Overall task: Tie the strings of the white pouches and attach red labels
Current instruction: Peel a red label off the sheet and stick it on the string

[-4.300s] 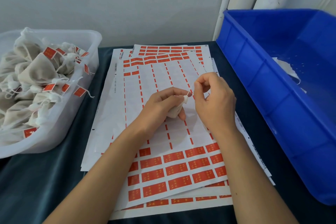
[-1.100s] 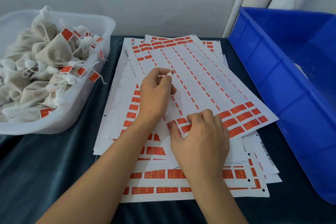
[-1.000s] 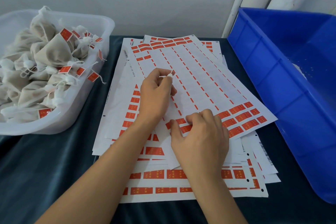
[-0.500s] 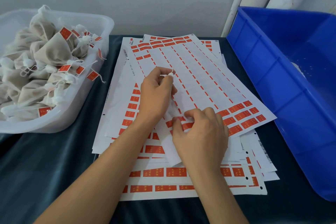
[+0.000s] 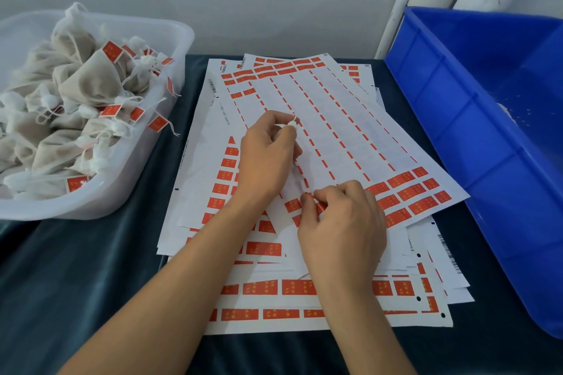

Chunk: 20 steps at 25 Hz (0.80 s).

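The left hand (image 5: 268, 158) is curled around a small white cloth pouch (image 5: 291, 126), of which only the gathered neck and a bit of string peek out above the fingers, held over the top white sheet of red rectangular labels (image 5: 405, 192). The right hand (image 5: 341, 219) pinches one red label (image 5: 320, 207) at the near edge of that sheet, its thumb and forefinger closed on a lifted corner. To do this well, the label probably wants peeling slowly and low along the backing so it comes away flat without curling onto itself, while the other hand keeps the string end free and reachable for folding the label around it. The loose, fanned stack of label sheets (image 5: 304, 316) on the dark blue cloth-covered table (image 5: 76, 283) may shift under the pull, so the top sheet could need steadying. To the left stands a translucent white plastic tub (image 5: 146, 173) heaped with finished pouches (image 5: 88, 82) bearing red tags; to the right a large blue plastic crate (image 5: 457, 119) crowds the sheets' edge.
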Each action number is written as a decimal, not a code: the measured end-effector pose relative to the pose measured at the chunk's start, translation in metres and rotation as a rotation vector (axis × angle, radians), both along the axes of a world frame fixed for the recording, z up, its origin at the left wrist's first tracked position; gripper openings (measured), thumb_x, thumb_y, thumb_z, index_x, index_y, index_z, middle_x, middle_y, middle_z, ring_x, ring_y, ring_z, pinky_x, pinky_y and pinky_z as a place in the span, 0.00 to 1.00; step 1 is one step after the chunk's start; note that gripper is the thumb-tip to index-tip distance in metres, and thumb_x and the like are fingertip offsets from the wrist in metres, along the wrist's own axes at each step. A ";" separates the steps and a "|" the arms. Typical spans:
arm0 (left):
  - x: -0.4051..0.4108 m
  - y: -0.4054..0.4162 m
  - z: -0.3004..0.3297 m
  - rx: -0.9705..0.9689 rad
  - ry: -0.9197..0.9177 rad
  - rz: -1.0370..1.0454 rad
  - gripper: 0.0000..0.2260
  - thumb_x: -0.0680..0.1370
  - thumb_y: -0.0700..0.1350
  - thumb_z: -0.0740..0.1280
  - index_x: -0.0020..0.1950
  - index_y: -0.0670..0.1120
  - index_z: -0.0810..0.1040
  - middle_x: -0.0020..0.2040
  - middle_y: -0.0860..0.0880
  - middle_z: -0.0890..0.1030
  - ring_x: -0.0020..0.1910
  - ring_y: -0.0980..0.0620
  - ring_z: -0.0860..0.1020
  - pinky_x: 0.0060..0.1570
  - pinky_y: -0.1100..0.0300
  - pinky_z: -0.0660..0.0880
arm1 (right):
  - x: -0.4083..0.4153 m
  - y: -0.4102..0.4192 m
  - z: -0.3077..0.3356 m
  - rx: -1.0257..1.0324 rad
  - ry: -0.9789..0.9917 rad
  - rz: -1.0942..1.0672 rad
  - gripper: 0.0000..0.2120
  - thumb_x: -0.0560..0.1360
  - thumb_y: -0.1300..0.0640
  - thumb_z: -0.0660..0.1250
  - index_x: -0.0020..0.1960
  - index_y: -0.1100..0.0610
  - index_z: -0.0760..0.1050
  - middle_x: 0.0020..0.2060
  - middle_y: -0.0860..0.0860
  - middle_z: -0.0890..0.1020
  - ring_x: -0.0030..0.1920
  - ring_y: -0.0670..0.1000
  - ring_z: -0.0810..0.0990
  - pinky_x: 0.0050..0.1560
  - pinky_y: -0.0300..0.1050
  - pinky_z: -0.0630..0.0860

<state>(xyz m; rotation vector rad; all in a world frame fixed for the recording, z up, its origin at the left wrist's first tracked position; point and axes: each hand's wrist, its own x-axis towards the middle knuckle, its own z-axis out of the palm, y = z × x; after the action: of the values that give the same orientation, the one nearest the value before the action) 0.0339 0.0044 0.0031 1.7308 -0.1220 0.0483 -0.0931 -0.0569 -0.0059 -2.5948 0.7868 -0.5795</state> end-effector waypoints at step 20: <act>-0.006 0.004 -0.007 0.516 -0.273 -0.205 0.09 0.87 0.49 0.58 0.65 0.54 0.74 0.53 0.59 0.79 0.42 0.58 0.81 0.42 0.66 0.78 | 0.006 -0.001 -0.004 -0.161 -0.007 0.108 0.13 0.76 0.46 0.72 0.58 0.49 0.85 0.45 0.51 0.80 0.44 0.51 0.75 0.42 0.50 0.77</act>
<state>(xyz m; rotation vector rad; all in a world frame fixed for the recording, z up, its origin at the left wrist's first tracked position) 0.0283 0.0081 -0.0043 2.2099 -0.5520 0.1089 -0.0874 -0.0581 -0.0098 -2.7594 0.6161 -0.6429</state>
